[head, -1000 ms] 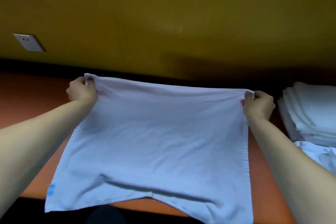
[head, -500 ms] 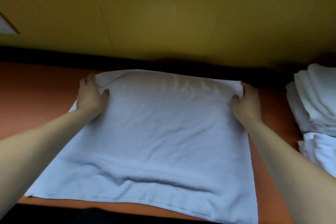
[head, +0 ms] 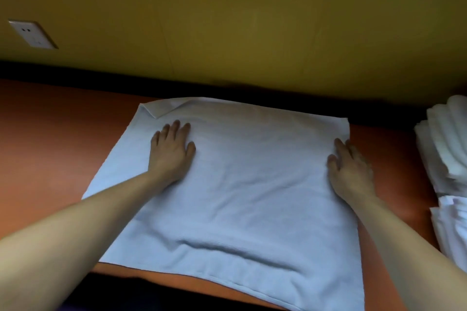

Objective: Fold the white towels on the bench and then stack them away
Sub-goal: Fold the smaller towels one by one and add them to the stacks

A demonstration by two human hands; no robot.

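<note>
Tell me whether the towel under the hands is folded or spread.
Spread flat on the bench; only the towel's far left corner is turned over.

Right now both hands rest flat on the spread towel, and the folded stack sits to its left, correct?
Not quite. In the head view the left hand and right hand do rest flat on the towel, but the folded stack sits to its right.

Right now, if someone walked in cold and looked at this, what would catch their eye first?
First, the white towel spread flat across the middle of the orange bench, with the left hand and the right hand lying flat on it and its far left corner flipped over. Next, the pile of folded towels at the bench's right end, and a wall socket on the yellow wall, upper left.
</note>
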